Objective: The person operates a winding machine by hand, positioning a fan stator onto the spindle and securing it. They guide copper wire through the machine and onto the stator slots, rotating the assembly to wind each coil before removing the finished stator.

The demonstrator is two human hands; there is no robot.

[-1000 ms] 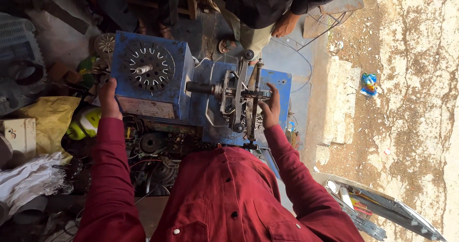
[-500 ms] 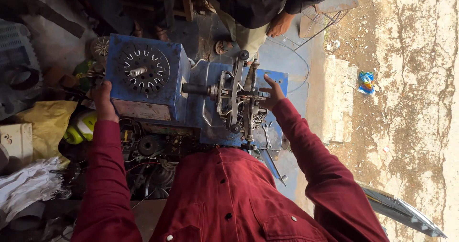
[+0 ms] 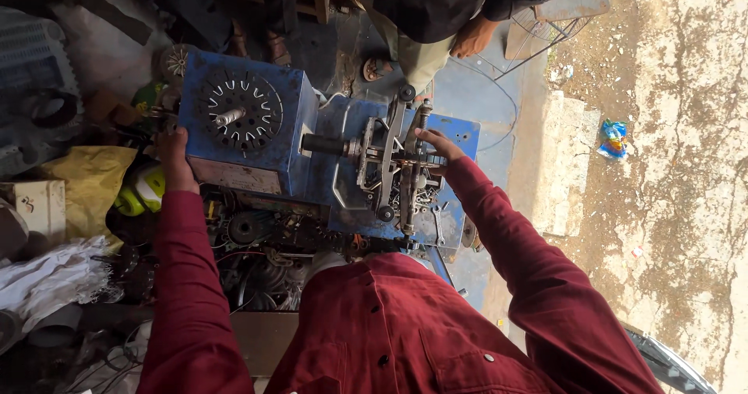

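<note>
From the head view we see our left hand (image 3: 175,160) pressed flat against the side of the blue machine box (image 3: 245,125), fingers open on it, not gripping. Our right hand (image 3: 436,143) now sits higher — it has slid up from the frame's lower edge onto the metal winding frame (image 3: 393,168), fingers curled on its bar; how firm the hold is we cannot tell. The box stays put — the work has moved to the frame. A bystander's bare foot (image 3: 475,37) stands beyond.

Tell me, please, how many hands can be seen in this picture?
3. The left hand rests at the blue machine's left side, the right hand touches its metal frame, another person's hand hangs above.
</note>
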